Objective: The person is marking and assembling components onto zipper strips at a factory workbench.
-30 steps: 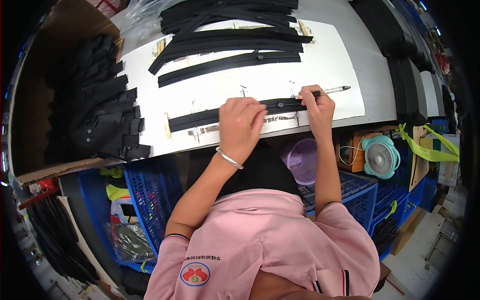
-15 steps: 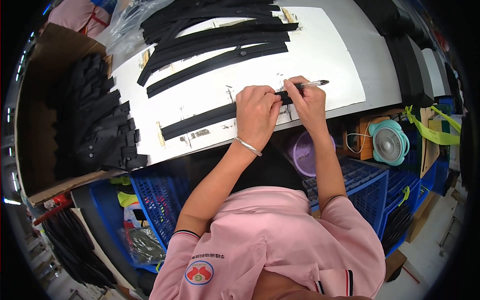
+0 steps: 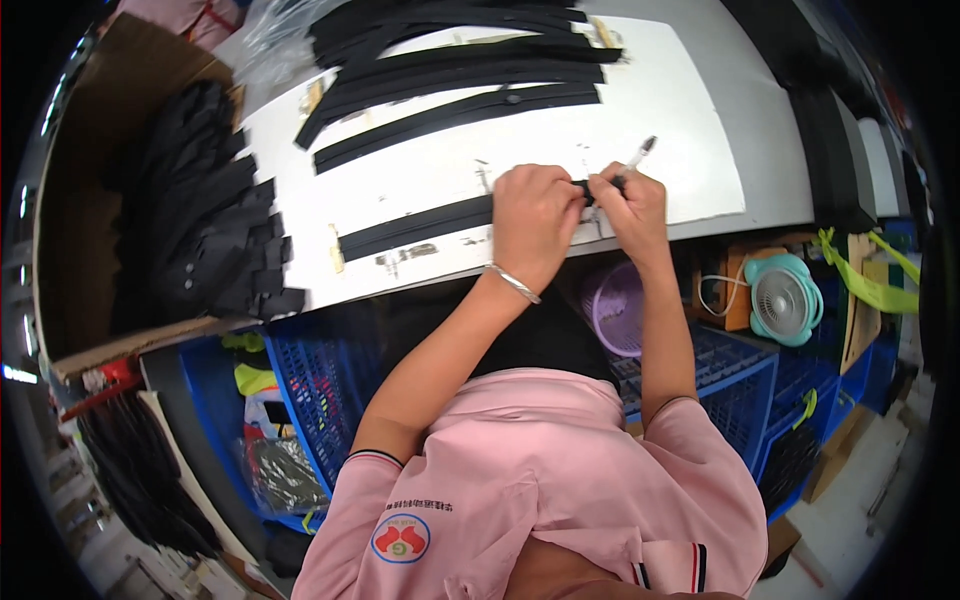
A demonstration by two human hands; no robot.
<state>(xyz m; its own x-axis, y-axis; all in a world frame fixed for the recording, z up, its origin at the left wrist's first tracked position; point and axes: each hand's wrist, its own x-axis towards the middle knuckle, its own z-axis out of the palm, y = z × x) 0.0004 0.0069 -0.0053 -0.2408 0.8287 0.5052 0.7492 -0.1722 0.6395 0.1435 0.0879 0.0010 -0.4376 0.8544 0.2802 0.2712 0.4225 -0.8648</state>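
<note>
A long black fabric strip [image 3: 420, 225] lies along the near side of a white board [image 3: 680, 130]. My left hand [image 3: 538, 220] is closed on it near its right end, fingers bent and thumb pressed in. At that end my right hand [image 3: 637, 208] has its thumb and fingertips pinched close to the left fingertips, touching the strip. A clear pen with a dark tip [image 3: 642, 153] is held in the right hand, pointing up and away. Both hands partly hide the strip's end.
More black strips [image 3: 450, 70] lie across the board's far part, by a clear plastic bag [image 3: 285, 45]. Left stands a cardboard box [image 3: 75, 230] with black pieces [image 3: 200, 220]. Below the table edge are a purple basket [image 3: 617, 310], a teal fan [image 3: 785, 298] and blue crates [image 3: 310, 420].
My right hand's fingers have closed in toward the strip's end, and the pen has swung to point more upward. The whole view has shifted slightly.
</note>
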